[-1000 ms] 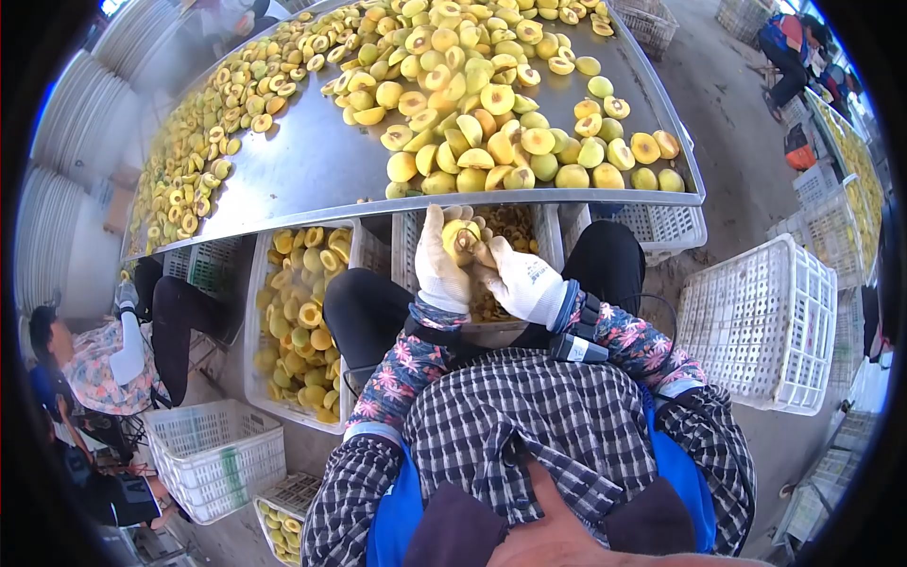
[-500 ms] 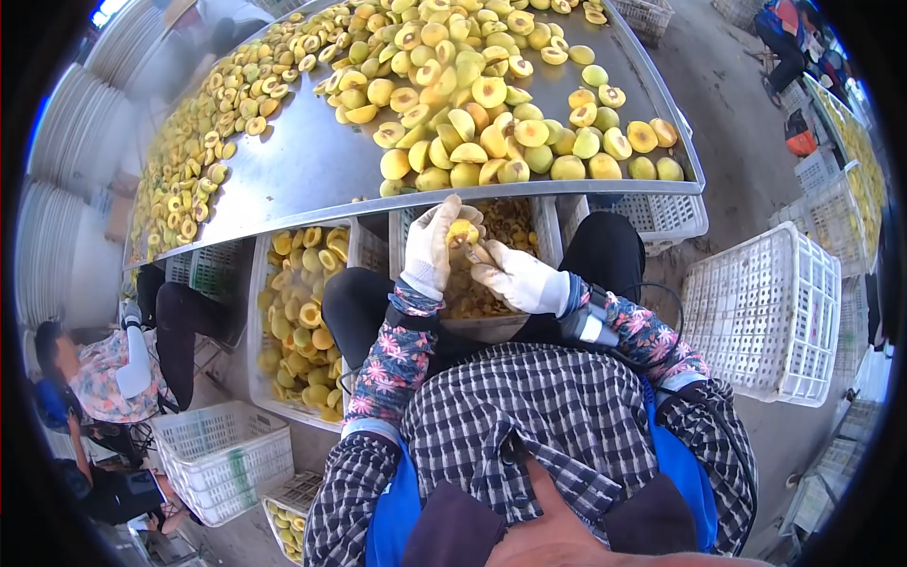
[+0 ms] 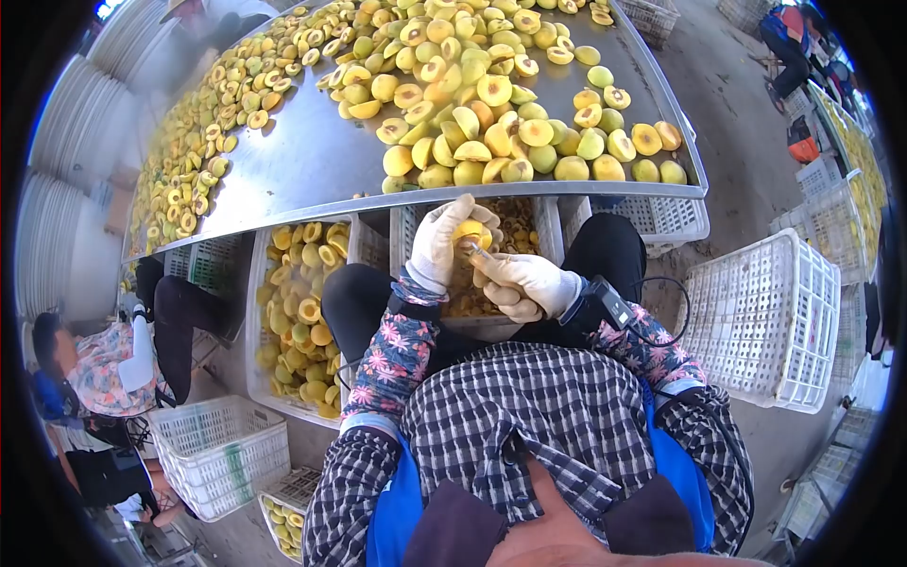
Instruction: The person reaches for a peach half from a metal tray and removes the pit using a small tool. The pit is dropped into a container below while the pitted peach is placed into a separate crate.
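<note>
One gloved left hand (image 3: 436,248) curls around a yellow fruit (image 3: 469,230) just off the near edge of the metal table (image 3: 283,175) while the right hand (image 3: 529,282) pinches a small tool (image 3: 481,254) at it, where a loose grip could let the tip slip into the glove.

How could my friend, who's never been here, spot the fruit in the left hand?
Find the big metal table bearing a yellow fruit heap. Just below its near edge in the picture, a white-gloved left hand comes from a flowery sleeve. The fruit piece sits in that hand's grip; its neighbours just lie loose in piles.
</note>
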Motion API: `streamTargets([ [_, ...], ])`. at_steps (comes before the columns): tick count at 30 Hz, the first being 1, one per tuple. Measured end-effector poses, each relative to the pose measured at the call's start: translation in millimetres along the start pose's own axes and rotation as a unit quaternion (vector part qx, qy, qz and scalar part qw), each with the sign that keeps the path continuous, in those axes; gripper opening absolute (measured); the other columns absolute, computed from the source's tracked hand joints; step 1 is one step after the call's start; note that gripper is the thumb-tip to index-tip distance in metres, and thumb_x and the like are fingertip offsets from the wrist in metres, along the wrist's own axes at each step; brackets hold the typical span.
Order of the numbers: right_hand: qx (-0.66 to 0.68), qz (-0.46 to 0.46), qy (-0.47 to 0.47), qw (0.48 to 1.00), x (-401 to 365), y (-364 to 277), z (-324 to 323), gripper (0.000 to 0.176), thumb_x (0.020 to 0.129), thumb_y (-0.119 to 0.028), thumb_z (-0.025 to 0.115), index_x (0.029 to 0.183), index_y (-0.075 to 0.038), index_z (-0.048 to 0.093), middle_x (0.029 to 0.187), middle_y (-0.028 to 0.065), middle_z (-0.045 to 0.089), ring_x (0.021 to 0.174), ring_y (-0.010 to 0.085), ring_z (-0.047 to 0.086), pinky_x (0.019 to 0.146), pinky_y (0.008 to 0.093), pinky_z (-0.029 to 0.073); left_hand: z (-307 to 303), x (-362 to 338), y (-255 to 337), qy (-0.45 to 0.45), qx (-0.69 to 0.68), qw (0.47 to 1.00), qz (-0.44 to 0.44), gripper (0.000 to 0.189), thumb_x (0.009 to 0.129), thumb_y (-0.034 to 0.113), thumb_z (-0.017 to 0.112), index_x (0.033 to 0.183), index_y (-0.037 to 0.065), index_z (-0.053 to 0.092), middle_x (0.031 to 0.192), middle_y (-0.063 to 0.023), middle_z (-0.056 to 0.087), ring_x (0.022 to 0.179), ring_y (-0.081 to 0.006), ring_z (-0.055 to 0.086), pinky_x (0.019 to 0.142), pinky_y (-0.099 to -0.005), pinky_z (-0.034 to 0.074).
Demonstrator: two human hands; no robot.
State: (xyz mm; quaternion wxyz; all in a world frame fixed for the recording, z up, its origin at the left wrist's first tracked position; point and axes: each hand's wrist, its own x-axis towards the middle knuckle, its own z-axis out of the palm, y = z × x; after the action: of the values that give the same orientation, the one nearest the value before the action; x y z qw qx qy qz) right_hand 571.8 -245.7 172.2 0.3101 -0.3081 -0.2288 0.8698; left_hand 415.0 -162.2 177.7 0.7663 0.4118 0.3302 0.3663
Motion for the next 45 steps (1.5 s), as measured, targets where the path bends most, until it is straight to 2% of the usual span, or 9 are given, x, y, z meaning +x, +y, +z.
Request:
streamTargets([
  [7,0.094,0.053,-0.069,0.992,-7,-4,4,0.035,0.1,-0.042,0.043,0.095,-0.01,0.055,0.052,-0.0063,0.031,0.035,0.0038,0.025,0.031,0.0201,0.018,7,-7,2,0.123,0.162,0.976,0.073,0.027,0.086,0.026,0.072,0.088,-0.002,0.07,0.078,-0.0059,0.069,0.067,-0.0142,0.063,0.065,-0.0283,0.053],
  [9,0.102,0.054,-0.101,0.988,-17,-3,-1,0.033,0.1,-0.04,0.044,0.096,-0.01,0.055,0.051,-0.0061,0.031,0.035,0.0045,0.025,0.031,0.0206,0.019,-13,-14,20,0.203,0.362,0.873,0.256,0.025,0.085,0.023,0.073,0.09,-0.002,0.07,0.082,-0.008,0.07,0.07,-0.0131,0.063,0.067,-0.029,0.053],
  [12,-0.133,-0.011,0.032,0.99,-38,-11,-15,0.029,0.1,-0.032,0.046,0.109,-0.005,0.052,0.054,-0.0017,0.039,0.036,0.0063,0.029,0.033,0.0204,0.022,-83,-30,68,0.343,0.504,0.774,0.172,0.027,0.085,0.028,0.069,0.095,0.003,0.071,0.091,-0.01,0.071,0.081,-0.0215,0.065,0.078,-0.0348,0.051],
  [15,-0.631,-0.111,0.167,0.749,-35,-3,-49,0.04,0.097,-0.029,0.048,0.126,-0.002,0.043,0.09,0.0203,0.064,0.078,0.034,0.065,0.067,0.0381,0.051,-112,-49,105,0.405,0.783,0.468,0.062,0.044,0.085,0.045,0.061,0.114,0.013,0.066,0.127,-0.0113,0.059,0.117,-0.0285,0.053,0.099,-0.0429,0.039],
  [18,-0.638,-0.108,0.163,0.745,-29,-4,-44,0.049,0.094,-0.022,0.05,0.136,-0.005,0.034,0.111,0.0262,0.06,0.105,0.043,0.057,0.089,0.0438,0.046,-143,-3,105,0.324,0.684,0.648,0.087,0.058,0.082,0.043,0.065,0.13,0.013,0.053,0.135,-0.0158,0.049,0.126,-0.0339,0.044,0.106,-0.042,0.035],
  [29,-0.639,-0.14,0.176,0.736,-27,-1,-33,0.044,0.089,-0.014,0.056,0.128,-0.003,0.037,0.099,0.025,0.063,0.095,0.0438,0.06,0.08,0.045,0.049,-109,111,56,0.135,0.699,0.7,0.059,0.06,0.079,0.032,0.067,0.129,0.003,0.05,0.118,-0.0187,0.06,0.11,-0.0346,0.058,0.096,-0.038,0.045],
  [33,-0.469,-0.103,0.17,0.86,-22,0,-41,0.047,0.089,-0.016,0.056,0.131,-0.004,0.038,0.098,0.0247,0.063,0.091,0.0435,0.062,0.077,0.044,0.05,-99,78,69,0.183,0.039,0.976,0.115,0.039,0.089,0.027,0.053,0.122,0.005,0.054,0.108,-0.0095,0.064,0.088,-0.0229,0.064,0.07,-0.0344,0.054],
  [35,-0.656,-0.187,0.231,0.694,-15,2,-49,0.049,0.09,-0.022,0.056,0.13,-0.003,0.038,0.094,0.0254,0.064,0.086,0.043,0.063,0.075,0.0457,0.05,-80,50,76,0.067,-0.137,0.985,0.083,0.043,0.094,0.034,0.043,0.124,0.004,0.052,0.109,-0.0112,0.064,0.084,-0.0245,0.064,0.066,-0.0326,0.054],
  [45,-0.588,-0.432,0.275,0.625,11,-27,17,0.035,0.089,-0.017,0.062,0.117,-0.004,0.045,0.079,0.0206,0.063,0.072,0.0394,0.064,0.061,0.044,0.05,-9,6,32,0.068,-0.056,0.993,0.082,0.05,0.099,0.045,0.035,0.127,0.006,0.05,0.109,-0.0076,0.063,0.09,-0.0209,0.064,0.069,-0.033,0.055],
])
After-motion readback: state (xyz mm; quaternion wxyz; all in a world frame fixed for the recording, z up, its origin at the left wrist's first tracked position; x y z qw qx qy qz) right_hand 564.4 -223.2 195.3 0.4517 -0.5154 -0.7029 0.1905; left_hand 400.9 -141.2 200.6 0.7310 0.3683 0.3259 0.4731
